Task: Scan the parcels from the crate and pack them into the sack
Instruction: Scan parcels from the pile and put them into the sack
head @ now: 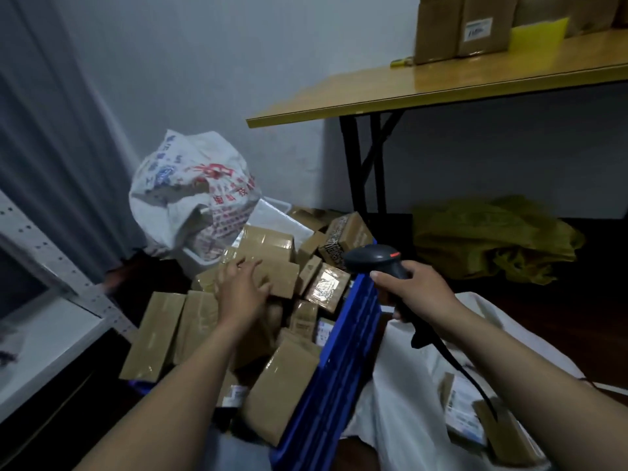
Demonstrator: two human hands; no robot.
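A blue crate (343, 362) in the middle of the view is heaped with several brown cardboard parcels (282, 382). My left hand (239, 290) lies on the heap, its fingers curled round one brown parcel (278, 275) near the top. My right hand (413, 288) grips the handle of a dark barcode scanner (373, 258), whose head points left over the crate; its cable trails down to the right. A white sack (404, 402) lies open at the lower right, beside the crate, with a few parcels (475, 413) inside it.
A printed white bag (190, 192) stands behind the crate by a white bin (272, 215). A yellow table (424, 86) with cardboard boxes (458, 25) is at the upper right, yellow sacks (492, 236) under it. A white shelf (51, 328) is at the left.
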